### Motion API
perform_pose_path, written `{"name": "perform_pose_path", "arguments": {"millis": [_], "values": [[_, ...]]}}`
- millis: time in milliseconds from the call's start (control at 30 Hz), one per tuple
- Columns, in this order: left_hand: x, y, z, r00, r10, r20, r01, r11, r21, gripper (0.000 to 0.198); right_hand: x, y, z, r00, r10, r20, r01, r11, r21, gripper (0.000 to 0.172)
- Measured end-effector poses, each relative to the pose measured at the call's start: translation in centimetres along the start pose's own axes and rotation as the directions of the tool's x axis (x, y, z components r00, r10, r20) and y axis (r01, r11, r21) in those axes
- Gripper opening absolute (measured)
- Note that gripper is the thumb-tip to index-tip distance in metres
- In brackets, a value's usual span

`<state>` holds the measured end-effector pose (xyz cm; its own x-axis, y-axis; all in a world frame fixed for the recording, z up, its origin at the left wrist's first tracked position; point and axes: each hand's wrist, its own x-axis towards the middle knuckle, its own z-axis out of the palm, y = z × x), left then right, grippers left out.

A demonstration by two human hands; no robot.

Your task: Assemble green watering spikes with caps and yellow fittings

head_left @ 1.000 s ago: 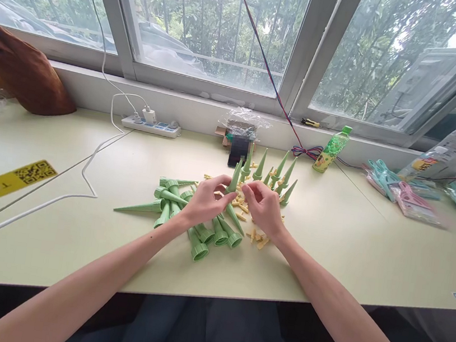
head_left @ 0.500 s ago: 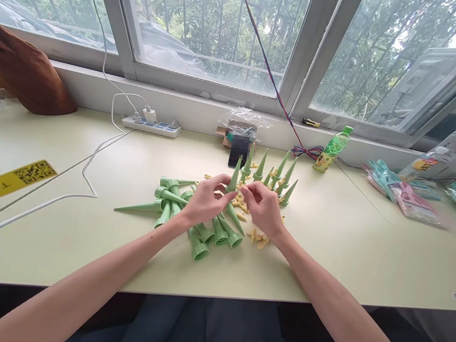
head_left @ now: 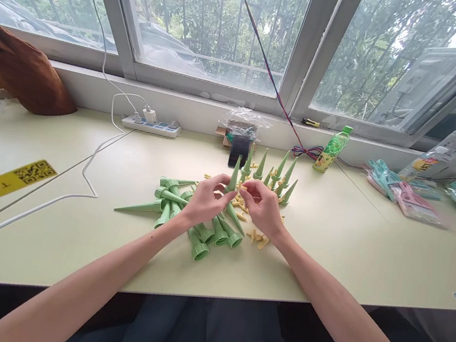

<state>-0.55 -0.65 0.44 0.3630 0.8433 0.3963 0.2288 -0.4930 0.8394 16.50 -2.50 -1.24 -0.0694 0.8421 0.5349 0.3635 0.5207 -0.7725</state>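
Observation:
My left hand (head_left: 208,199) is closed round a green plastic watering spike (head_left: 233,175), held with its point up. My right hand (head_left: 263,205) pinches a small yellow plastic valve (head_left: 241,186) against the side of that spike; the fingertips partly hide it. Left of and below my hands lies a heap of green spikes (head_left: 171,194), some with their hollow threaded caps (head_left: 200,252) facing me. Several more spikes (head_left: 289,174) stand point up behind my right hand. Loose yellow valves (head_left: 259,237) are scattered beneath and beside it.
A dark phone (head_left: 238,151) leans on a small box with clear plastic. Behind, a power strip (head_left: 151,126) feeds a white cable (head_left: 94,175) across the left side. A green drink bottle (head_left: 333,150) and packaged pink clips (head_left: 414,203) are on the right.
The fingers of my right hand have shifted slightly at the spike, and more of the yellow valve shows between them. My left hand and its spike have barely moved.

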Motion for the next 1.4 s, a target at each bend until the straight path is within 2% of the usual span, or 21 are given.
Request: {"name": "perform_pose_path", "arguments": {"millis": [100, 400, 633, 1000, 1233, 1400], "values": [[-0.02, -0.05, 0.02, 1.000, 0.005, 0.009, -0.005, 1.000, 0.000, 0.026, 0.03, 0.07, 0.02, 1.000, 0.009, 0.005, -0.009, 1.000, -0.018, 0.025], [-0.13, -0.04, 0.09, 1.000, -0.003, 0.031, 0.002, 1.000, 0.023, 0.024, 0.02, 0.06, -0.08, 0.999, 0.048, 0.022, -0.046, 0.996, -0.076, 0.046], [-0.08, -0.11, 0.19, 1.000, -0.002, 0.009, 0.001, 1.000, 0.013, 0.021, -0.11, -0.26, -0.02, 1.000, -0.006, 0.003, 0.006, 0.999, -0.042, 0.023], [-0.13, -0.24, 0.26, 1.000, -0.001, 0.017, 0.001, 1.000, 0.022, 0.023, 0.00, 0.14, 0.02, 0.999, 0.046, 0.009, -0.044, 0.994, -0.099, 0.039], [-0.04, -0.02, 0.18, 1.000, -0.017, -0.005, 0.017, 1.000, -0.009, 0.020, -0.13, 0.08, 0.04, 1.000, 0.012, 0.004, -0.011, 0.999, -0.042, 0.023], [-0.03, -0.04, 0.09, 1.000, -0.007, 0.021, 0.007, 1.000, -0.011, 0.020, -0.10, -0.07, -0.03, 1.000, 0.027, 0.010, -0.027, 0.999, -0.030, 0.024]]}}
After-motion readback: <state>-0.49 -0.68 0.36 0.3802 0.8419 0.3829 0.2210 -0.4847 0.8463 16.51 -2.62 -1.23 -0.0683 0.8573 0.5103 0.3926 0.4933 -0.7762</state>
